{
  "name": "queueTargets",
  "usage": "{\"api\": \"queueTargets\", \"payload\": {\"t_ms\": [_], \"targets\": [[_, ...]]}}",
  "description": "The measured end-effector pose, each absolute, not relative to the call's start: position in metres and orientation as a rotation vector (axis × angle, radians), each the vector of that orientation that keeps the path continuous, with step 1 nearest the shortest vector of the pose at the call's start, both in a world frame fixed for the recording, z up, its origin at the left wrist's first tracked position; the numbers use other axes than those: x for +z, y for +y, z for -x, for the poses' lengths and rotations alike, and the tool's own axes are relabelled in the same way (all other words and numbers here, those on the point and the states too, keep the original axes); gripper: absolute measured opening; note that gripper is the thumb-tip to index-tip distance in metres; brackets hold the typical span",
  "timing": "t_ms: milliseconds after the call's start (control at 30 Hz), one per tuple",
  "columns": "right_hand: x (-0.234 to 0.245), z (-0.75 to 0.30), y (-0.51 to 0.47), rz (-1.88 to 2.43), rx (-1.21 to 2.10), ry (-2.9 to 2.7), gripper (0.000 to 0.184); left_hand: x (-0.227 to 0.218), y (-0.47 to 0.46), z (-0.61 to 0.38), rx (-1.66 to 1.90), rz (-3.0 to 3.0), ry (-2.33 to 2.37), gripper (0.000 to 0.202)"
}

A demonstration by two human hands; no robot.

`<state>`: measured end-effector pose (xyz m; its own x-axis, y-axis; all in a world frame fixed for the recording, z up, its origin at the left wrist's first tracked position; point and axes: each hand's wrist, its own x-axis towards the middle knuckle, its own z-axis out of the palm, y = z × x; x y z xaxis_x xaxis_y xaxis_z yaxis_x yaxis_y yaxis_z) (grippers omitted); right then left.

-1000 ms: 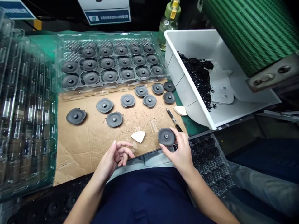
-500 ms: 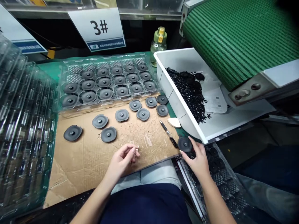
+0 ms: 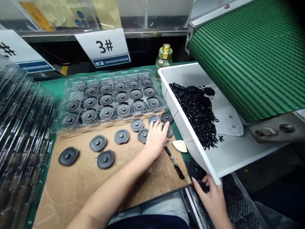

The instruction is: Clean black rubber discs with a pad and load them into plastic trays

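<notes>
My left hand [image 3: 156, 138] reaches over the far right of the cardboard [image 3: 78, 187], fingers stretched out above a group of black discs; its palm side is hidden. Close by lie a disc [image 3: 136, 124] and another disc [image 3: 166, 117], each dished with a small central stud. At the board's right edge my right hand [image 3: 213, 195] has thumb and fingers at the near rim of a dark disc [image 3: 195, 170]; the bin's rim partly hides the fingers. A black pen [image 3: 173, 161] and a pale wedge-shaped piece [image 3: 179, 146] lie between the hands.
A clear tray [image 3: 111, 121] with rows of discs stands behind the cardboard. To the right, a white bin [image 3: 190, 133] holds small black pieces, below a green conveyor belt [image 3: 250, 60]. Stacked clear trays [image 3: 23, 136] rise at left. A bottle [image 3: 164, 58] stands behind.
My left hand has moved forward and right, from the cardboard's front to the far discs. My right hand has drawn slightly back, lower beside the bin's corner. The view has tilted up.
</notes>
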<state>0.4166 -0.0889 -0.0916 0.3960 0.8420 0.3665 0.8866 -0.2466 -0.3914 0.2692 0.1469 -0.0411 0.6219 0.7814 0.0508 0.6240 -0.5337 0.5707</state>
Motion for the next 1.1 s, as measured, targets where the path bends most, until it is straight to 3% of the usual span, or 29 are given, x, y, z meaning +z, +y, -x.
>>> {"api": "queueTargets", "payload": {"t_ms": [133,233,333,433,600,767,867,967,1100], "targets": [[-0.079,-0.386,-0.097,2.045,-0.082,-1.387,0.022,-0.044,0.148,-0.273,0.381,-2.392,1.095,0.065],[-0.065,-0.359,-0.09,1.816,0.151,-1.403,0.025,-0.039,0.14,-0.259,0.397,-2.396,1.087,0.066],[-0.045,-0.337,-0.067,1.676,0.652,-1.161,0.027,-0.02,0.122,-0.221,0.528,-2.34,0.948,0.069],[-0.025,-0.324,-0.039,1.548,1.288,-0.803,0.049,0.004,0.096,-0.169,0.533,-2.215,0.636,0.076],[-0.016,-0.298,-0.02,1.185,1.985,-0.697,0.061,0.008,0.045,-0.102,0.474,-2.035,0.762,0.075],[-0.024,-0.244,-0.031,1.087,2.004,-0.292,0.057,-0.024,-0.013,-0.099,0.95,-1.613,1.027,0.059],[-0.023,-0.214,-0.042,1.124,2.02,-0.503,0.068,-0.028,-0.035,-0.105,1.238,-1.171,1.174,0.06],[-0.023,-0.206,-0.049,1.185,1.963,-0.738,0.073,-0.022,-0.039,-0.097,1.289,-0.791,1.165,0.061],[-0.036,-0.227,-0.04,1.462,1.545,-1.015,0.05,-0.012,-0.038,-0.075,1.224,-0.466,0.985,0.062]]}}
